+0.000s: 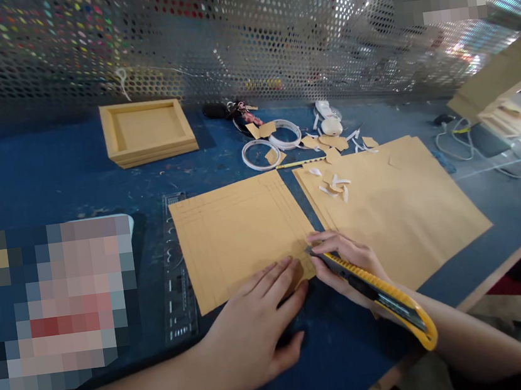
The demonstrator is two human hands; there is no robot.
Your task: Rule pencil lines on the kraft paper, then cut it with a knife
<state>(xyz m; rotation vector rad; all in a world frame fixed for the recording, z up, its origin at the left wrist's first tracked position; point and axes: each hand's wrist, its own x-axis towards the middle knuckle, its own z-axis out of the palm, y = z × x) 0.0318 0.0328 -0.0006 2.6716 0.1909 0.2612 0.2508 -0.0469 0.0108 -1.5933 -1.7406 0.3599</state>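
My left hand [261,321] lies flat with fingers stretched out, pressing the near right corner of a tan cardboard sheet [237,236] marked with pencil lines. My right hand [350,266] is closed round a yellow utility knife [382,297], its tip at the sheet's right edge beside my left fingertips. A second, larger tan sheet [399,203] lies just to the right, partly under my right hand.
Everything rests on a blue worktable [49,176] over a dark cutting mat [178,275]. At the back stand stacked wooden trays [146,133], two tape rolls [273,144], cardboard scraps [330,143] and white clippings. A perforated metal screen [222,35] backs the table. Cables [473,150] lie far right.
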